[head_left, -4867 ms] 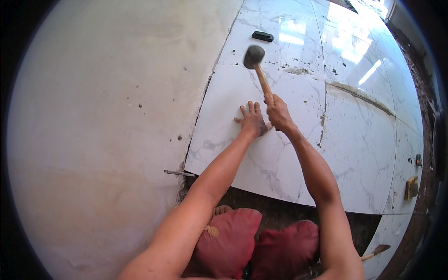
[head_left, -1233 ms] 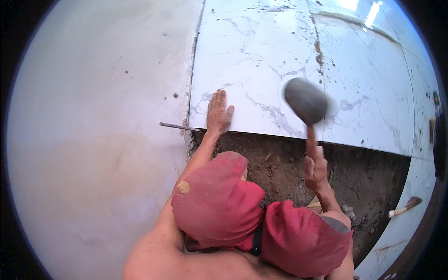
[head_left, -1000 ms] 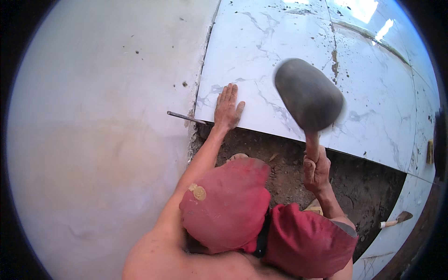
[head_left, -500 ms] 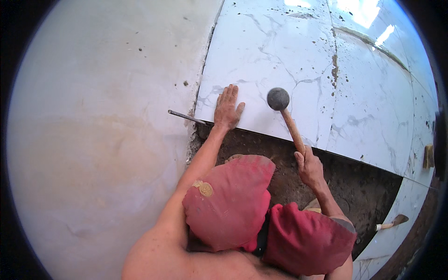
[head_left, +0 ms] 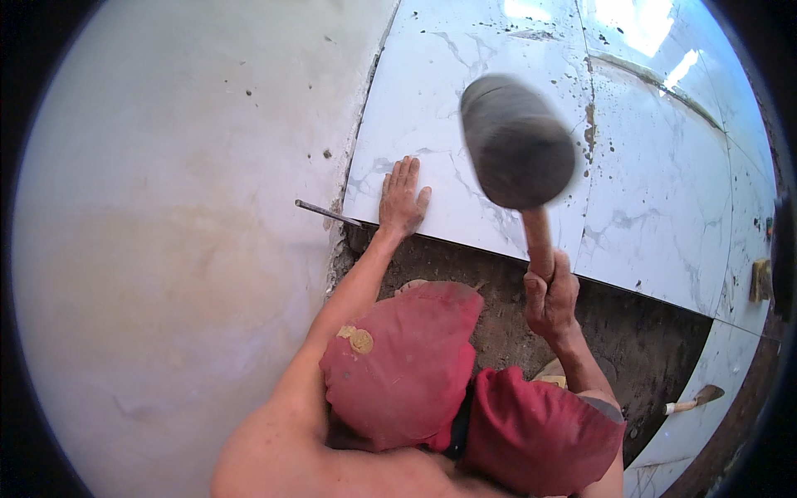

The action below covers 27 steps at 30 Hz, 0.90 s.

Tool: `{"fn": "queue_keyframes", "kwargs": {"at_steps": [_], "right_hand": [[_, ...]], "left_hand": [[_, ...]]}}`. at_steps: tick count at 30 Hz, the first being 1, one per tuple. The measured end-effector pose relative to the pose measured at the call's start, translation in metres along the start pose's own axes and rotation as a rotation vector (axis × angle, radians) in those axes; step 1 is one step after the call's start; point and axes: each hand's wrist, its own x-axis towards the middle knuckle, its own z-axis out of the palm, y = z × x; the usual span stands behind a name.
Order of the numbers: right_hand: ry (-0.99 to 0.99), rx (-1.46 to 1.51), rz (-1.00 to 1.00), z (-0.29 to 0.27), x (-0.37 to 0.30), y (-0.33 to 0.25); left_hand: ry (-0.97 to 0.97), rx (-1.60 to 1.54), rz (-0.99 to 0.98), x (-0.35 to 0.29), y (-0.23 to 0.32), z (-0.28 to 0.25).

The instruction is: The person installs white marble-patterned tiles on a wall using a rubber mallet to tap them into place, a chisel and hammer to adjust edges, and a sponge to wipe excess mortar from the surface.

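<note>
My left hand (head_left: 403, 199) lies flat, fingers stretched out, on a white marble-patterned floor tile (head_left: 465, 199) close to its near edge. In my right hand (head_left: 551, 297) is the wooden handle of a rubber mallet (head_left: 519, 145). The mallet's dark head is raised over the tile, large and smeared by motion. Just left of my left hand, a thin metal bar (head_left: 328, 212) sticks out from the tile's near left corner over the plastered surface. Bare dark soil (head_left: 432, 261) shows between the tile's near edge and my knees.
A plain plastered surface (head_left: 174, 207) runs along the left. More white tiles (head_left: 664, 224) lie to the right, spattered with dirt. A trowel with a pale handle (head_left: 696, 401) rests on a tile at the lower right. A yellowish block (head_left: 760, 280) stands at the far right edge.
My right hand has lifted the mallet head off the tile's surface, up toward the camera. My left hand stays flat in the same place on the tile.
</note>
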Motion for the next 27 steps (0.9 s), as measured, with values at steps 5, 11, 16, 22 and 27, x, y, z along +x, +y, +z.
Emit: {"fn": "queue_keyframes", "kwargs": {"at_steps": [5,11,16,22,27], "right_hand": [[0.004,0.003,0.144,0.016,0.044,0.014],[-0.127,-0.048,0.177,0.019,0.071,-0.010],[-0.121,-0.178,0.268,0.034,0.069,0.036],[-0.008,-0.012,0.172,0.003,0.051,0.001],[0.191,0.299,-0.177,-0.010,0.053,-0.027]], "left_hand": [[0.170,0.030,-0.075,0.007,0.030,0.012],[0.132,0.024,-0.103,0.001,0.023,0.004],[0.160,0.001,-0.091,0.005,0.029,0.006],[0.095,0.109,-0.222,0.023,0.051,0.016],[0.131,0.010,-0.086,0.045,0.078,0.005]]}}
